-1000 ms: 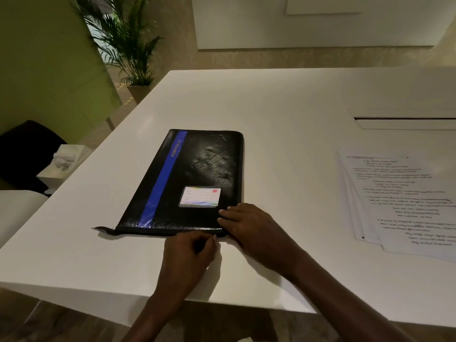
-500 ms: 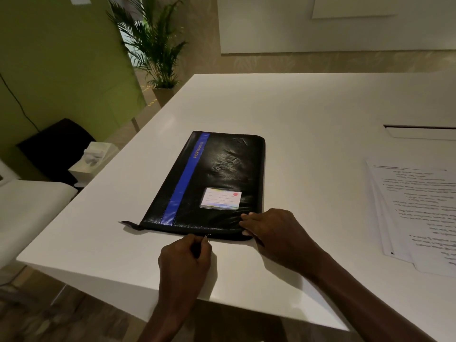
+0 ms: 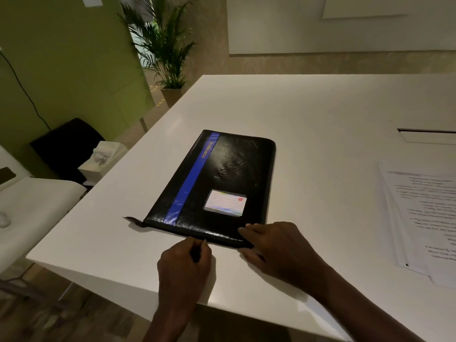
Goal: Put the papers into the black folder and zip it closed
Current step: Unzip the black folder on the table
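Black folder (image 3: 222, 183), blue stripe, label window, lies flat and closed near the table's (image 3: 320, 114) front edge. Printed papers (image 3: 424, 218) stacked at right edge, well apart.

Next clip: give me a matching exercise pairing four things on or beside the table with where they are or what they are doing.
1. black folder
2. papers
3. left hand
4. right hand

A. stacked at the table's right edge
B. pinching the zipper pull
C. pressing the folder's near right corner
D. flat, mid-table, blue stripe up

Pairs: 1-D, 2-A, 3-B, 4-C
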A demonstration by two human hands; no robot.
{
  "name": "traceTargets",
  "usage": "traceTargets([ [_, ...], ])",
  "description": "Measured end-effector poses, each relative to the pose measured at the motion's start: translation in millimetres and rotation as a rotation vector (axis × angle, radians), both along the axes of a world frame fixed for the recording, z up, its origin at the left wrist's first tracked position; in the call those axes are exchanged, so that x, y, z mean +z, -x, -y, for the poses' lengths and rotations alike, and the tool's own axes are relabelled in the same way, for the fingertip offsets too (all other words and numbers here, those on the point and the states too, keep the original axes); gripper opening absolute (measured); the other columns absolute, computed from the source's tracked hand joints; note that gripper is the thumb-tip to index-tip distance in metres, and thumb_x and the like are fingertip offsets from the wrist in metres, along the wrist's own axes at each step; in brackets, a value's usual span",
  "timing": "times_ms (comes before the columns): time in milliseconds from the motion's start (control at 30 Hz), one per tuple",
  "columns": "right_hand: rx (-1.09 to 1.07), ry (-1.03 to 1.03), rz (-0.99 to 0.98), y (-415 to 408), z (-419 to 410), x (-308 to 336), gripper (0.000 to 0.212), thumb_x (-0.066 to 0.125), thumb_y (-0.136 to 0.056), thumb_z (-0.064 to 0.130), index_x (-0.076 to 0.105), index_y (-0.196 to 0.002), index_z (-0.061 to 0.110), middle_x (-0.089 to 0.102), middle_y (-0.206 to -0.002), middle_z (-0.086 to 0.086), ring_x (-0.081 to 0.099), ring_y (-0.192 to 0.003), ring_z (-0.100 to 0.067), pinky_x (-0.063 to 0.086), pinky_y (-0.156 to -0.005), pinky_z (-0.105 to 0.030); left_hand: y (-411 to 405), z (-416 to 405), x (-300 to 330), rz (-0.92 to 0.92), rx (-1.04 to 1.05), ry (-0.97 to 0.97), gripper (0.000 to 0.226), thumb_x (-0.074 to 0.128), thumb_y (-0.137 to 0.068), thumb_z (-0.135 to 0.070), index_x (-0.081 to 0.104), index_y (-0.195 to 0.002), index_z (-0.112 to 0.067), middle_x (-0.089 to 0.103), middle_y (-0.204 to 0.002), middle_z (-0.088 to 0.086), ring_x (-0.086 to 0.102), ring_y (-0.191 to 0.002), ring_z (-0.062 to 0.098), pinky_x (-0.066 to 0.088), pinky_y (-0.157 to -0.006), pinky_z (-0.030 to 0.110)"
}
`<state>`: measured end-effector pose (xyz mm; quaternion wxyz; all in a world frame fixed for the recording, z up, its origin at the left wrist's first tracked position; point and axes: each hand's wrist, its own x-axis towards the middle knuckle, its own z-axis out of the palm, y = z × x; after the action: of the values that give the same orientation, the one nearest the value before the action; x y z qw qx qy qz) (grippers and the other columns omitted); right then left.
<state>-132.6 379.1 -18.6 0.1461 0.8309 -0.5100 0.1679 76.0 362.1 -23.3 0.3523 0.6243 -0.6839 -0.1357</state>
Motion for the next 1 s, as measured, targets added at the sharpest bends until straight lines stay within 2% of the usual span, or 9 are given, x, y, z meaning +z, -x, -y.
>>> traceTargets([
  [67, -0.01, 0.033, -0.04, -7.9, 3.6, -2.1, 0.037, 0.058, -0.089, 0.046, 0.07, -0.111, 0.019, 0.073, -0.089, -0.001, 0.066, -0.056, -0.015, 0.051, -0.048, -0.025, -1.8, 1.1, 1.7, 0.021, -0.022, 0.007, 0.016, 0.077, -0.078, -0.018, 0.069, -0.064, -0.019, 0.064, -0.053, -0.005, 0.062, -0.052, 0.017, 0.049, -0.055, 0.034],
  [200, -0.047, 0.063, -0.126, -19.8, 7.7, -6.0, 0.035, 0.044, -0.096, 0.038, 0.069, -0.099, 0.015, 0.065, -0.085, -0.004, 0.06, -0.054, -0.018, 0.047, -0.044, -0.029, -6.1, 4.8, 2.9, 0.099, -0.044, 0.042, 0.018, 0.079, -0.075, -0.019, 0.068, -0.062, -0.02, 0.064, -0.053, -0.005, 0.061, -0.051, 0.017, 0.039, -0.052, 0.026],
  [367, -0.023, 0.144, -0.196, -25.1, 11.5, -5.9, 0.023, 0.059, -0.093, 0.03, 0.07, -0.085, 0.012, 0.063, -0.072, -0.004, 0.057, -0.051, -0.021, 0.037, -0.042, -0.029, -5.7, 5.9, 0.2, 0.102, -0.006, 0.04, 0.021, 0.078, -0.077, -0.016, 0.064, -0.061, -0.015, 0.06, -0.052, -0.003, 0.057, -0.048, 0.018, 0.045, -0.049, 0.032],
  [500, -0.001, 0.193, -0.229, -26.6, 14.6, -4.2, 0.021, 0.06, -0.093, 0.026, 0.066, -0.075, 0.015, 0.059, -0.067, -0.004, 0.053, -0.049, -0.022, 0.034, -0.042, -0.03, -16.2, 14.1, -0.9, 0.041, 0.099, 0.021, 0.02, 0.077, -0.076, -0.012, 0.065, -0.06, -0.015, 0.058, -0.05, -0.002, 0.057, -0.047, 0.022, 0.045, -0.051, 0.032],
  [633, 0.017, 0.174, -0.239, -25.5, 14.4, -4.0, 0.022, 0.059, -0.094, 0.026, 0.066, -0.075, 0.015, 0.058, -0.068, -0.003, 0.053, -0.049, -0.022, 0.035, -0.042, -0.031, -27.9, 23.5, -3.3, 0.017, 0.159, 0.016, 0.019, 0.075, -0.078, -0.012, 0.066, -0.061, -0.014, 0.058, -0.049, -0.002, 0.056, -0.047, 0.02, 0.046, -0.051, 0.032],
  [800, 0.008, 0.155, -0.209, -25.9, 14.2, -5.2, 0.021, 0.061, -0.092, 0.027, 0.065, -0.075, 0.016, 0.057, -0.067, -0.002, 0.052, -0.049, -0.022, 0.034, -0.042, -0.031, -46.1, 41.7, -4.9, 0.011, 0.265, 0.029, 0.025, 0.072, -0.077, -0.013, 0.062, -0.056, -0.02, 0.051, -0.044, -0.008, 0.042, -0.042, 0.009, 0.029, -0.048, 0.017],
  [933, 0.01, 0.166, -0.206, -26.0, 15.3, -7.4, 0.02, 0.063, -0.09, 0.028, 0.067, -0.075, 0.015, 0.058, -0.067, -0.002, 0.054, -0.049, -0.022, 0.037, -0.041, -0.031, -63.7, 53.0, -4.9, -0.006, 0.339, 0.017, 0.024, 0.067, -0.079, -0.016, 0.059, -0.057, -0.024, 0.05, -0.043, -0.01, 0.041, -0.042, 0.005, 0.029, -0.049, 0.02],
  [1000, 0.01, 0.163, -0.208, -26.7, 15.8, -8.3, 0.02, 0.063, -0.09, 0.028, 0.067, -0.075, 0.015, 0.059, -0.066, -0.002, 0.053, -0.048, -0.022, 0.037, -0.041, -0.031, -72.4, 57.9, -4.9, -0.007, 0.364, 0.019, 0.022, 0.066, -0.08, -0.016, 0.061, -0.059, -0.023, 0.053, -0.045, -0.009, 0.043, -0.044, 0.009, 0.031, -0.051, 0.024],
])
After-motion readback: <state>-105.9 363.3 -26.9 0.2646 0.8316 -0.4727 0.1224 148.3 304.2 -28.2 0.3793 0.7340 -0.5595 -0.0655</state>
